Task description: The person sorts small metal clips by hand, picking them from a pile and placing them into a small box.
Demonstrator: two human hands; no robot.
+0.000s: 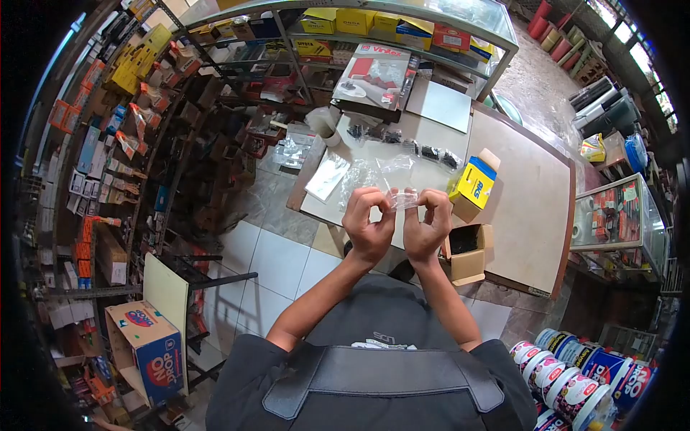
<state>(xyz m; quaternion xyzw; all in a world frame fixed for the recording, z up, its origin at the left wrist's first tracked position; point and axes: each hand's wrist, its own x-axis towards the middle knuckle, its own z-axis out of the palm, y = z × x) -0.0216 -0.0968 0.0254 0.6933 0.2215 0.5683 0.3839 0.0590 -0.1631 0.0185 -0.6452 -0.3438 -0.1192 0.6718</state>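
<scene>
A clear plastic bag is stretched between my two hands above the table's near edge. My left hand pinches one side of its edge, thumb against curled fingers. On the other side, my right hand grips the same edge in a like pinch. Beyond the bag lie small packets of black parts in clear plastic. To the right of my right hand stands a yellow and blue box with its flap up. Below it sits an open brown carton with something dark inside.
White plastic sleeves and a roll lie on the table's left side. A Vinilex box stands at the back, beneath a glass display case. Stocked shelves line the left. Paint pails are stacked at lower right.
</scene>
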